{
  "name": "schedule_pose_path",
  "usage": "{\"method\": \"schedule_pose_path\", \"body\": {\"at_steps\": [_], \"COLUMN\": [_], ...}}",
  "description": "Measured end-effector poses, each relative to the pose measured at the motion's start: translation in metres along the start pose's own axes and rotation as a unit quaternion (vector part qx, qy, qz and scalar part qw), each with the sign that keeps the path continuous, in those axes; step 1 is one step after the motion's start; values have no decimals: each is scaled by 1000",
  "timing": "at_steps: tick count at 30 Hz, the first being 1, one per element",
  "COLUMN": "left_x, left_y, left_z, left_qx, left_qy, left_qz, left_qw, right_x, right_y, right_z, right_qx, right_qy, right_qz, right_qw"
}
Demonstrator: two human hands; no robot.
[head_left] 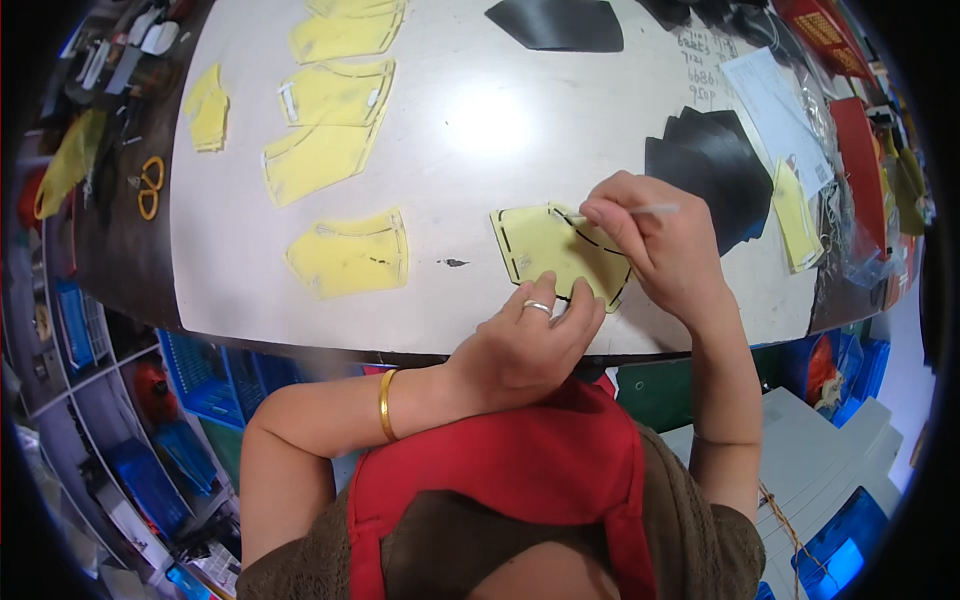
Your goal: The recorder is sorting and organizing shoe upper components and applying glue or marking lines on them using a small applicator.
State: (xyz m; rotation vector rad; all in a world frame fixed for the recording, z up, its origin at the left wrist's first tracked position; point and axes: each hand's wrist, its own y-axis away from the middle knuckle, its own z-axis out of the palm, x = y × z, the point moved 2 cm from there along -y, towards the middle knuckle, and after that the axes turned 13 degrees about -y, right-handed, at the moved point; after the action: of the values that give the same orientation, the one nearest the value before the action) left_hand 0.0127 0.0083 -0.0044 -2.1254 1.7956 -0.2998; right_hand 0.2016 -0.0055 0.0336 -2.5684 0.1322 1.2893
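Note:
A yellow pattern template [540,248] with dark slots along its edges lies flat near the table's front edge. My left hand [528,338], fingers spread, presses on its near edge. Pinched in my right hand [668,240] is a slim whitish pen [656,209], its tip at the template's far edge by a curved dark slot. Whether anything lies under the template is hidden. Right of my right hand, a fanned stack of black cut pieces [705,165] rests on the table, with more yellow templates [795,220] beside it.
Several other yellow templates [345,250] lie on the left of the white table [450,310]. A black piece [555,25] is at the far side. Orange-handled scissors [150,190] sit at the left, and a paper sheet [765,100] at the right. Blue crates [205,375] stand below the table.

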Motion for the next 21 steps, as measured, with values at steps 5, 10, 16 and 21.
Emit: {"method": "schedule_pose_path", "body": {"at_steps": [5,10,16,21], "left_x": [2,2,3,1], "left_y": [-2,-3,-1,-1], "left_z": [-5,-6,-4,-7], "left_qx": [-31,-52,-53,-71], "left_qy": [-25,-33,4,-66], "left_qz": [-7,15,-38,-2], "left_qw": [999,998,998,995], "right_x": [-6,-3,-17,3], "right_y": [36,55,93,75], "right_z": [-29,-15,14,-15], "right_qx": [-4,79,55,145], "right_qy": [188,133,11,-32], "right_qz": [-30,-75,-84,62], "right_qw": [982,985,995,987]}}
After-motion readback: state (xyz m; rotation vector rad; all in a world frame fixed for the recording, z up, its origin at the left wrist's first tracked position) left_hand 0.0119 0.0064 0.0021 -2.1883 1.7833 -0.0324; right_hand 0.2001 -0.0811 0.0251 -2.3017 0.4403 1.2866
